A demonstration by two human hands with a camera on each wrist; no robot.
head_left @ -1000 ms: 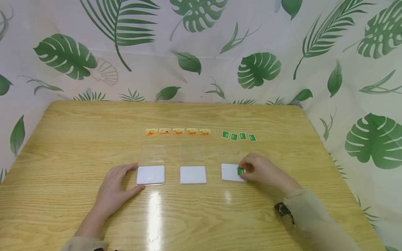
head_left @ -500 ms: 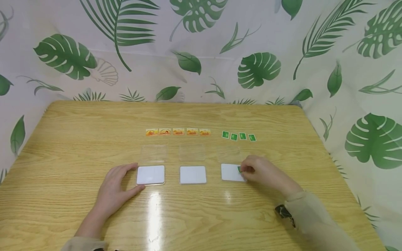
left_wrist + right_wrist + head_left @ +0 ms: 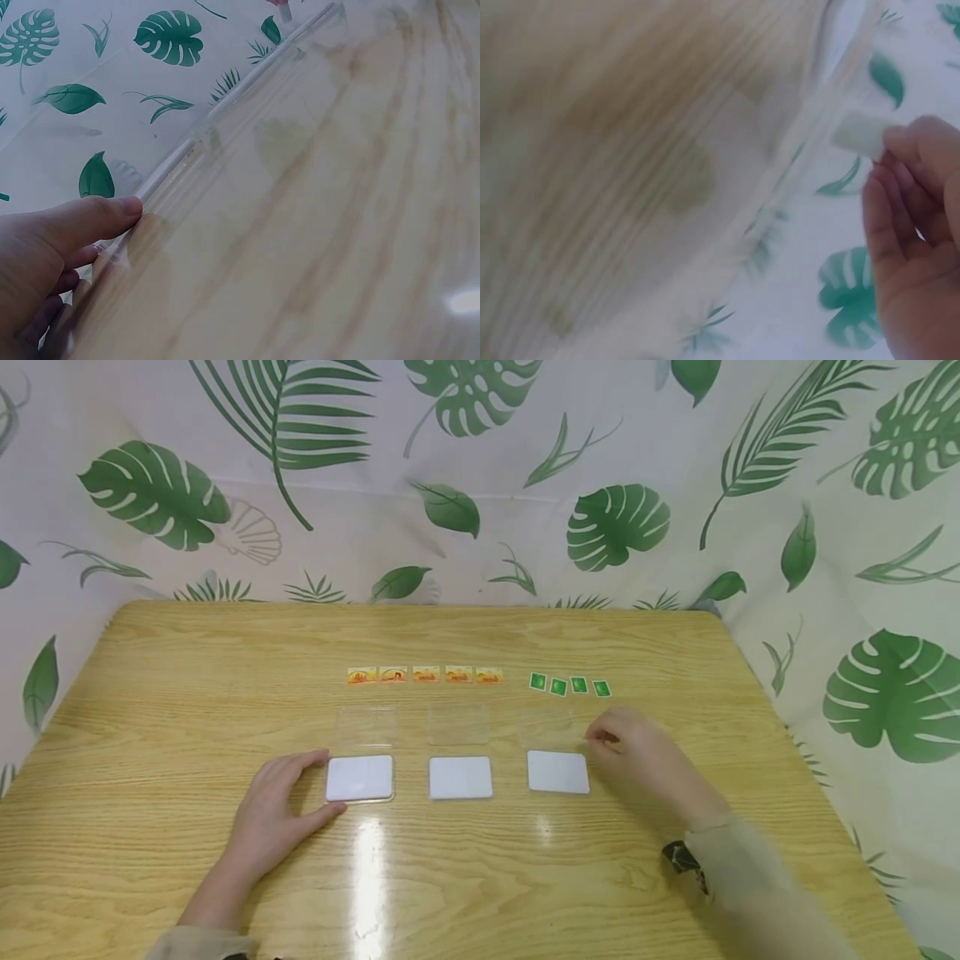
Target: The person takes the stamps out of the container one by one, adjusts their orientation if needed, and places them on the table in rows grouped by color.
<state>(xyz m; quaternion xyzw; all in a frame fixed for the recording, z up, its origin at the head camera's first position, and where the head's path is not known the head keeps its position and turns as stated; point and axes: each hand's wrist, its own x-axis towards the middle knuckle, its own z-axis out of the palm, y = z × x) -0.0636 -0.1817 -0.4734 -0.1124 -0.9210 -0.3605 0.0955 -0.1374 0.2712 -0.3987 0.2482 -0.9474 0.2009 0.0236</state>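
My left hand (image 3: 273, 814) holds the leftmost flat white-topped clear box (image 3: 360, 778) by its edges, index finger at the back corner and thumb at the front. In the left wrist view the thumb (image 3: 112, 214) touches a clear edge. My right hand (image 3: 637, 760) hovers beside the right white-topped box (image 3: 558, 772), slightly above the table. Between its thumb and index finger it pinches a small card (image 3: 861, 133), pale and blurred in the right wrist view and almost hidden in the head view. A middle white-topped box (image 3: 461, 777) lies between the two.
Clear plastic lids (image 3: 459, 725) lie behind the boxes. Farther back are a row of several orange-yellow cards (image 3: 426, 674) and several small green cards (image 3: 558, 687). A leaf-print cloth (image 3: 480, 527) hangs behind the wooden table (image 3: 225, 693).
My right hand has lifted up and moved slightly back and right, off the right box, taking the small green card with it. My left hand has stayed still.
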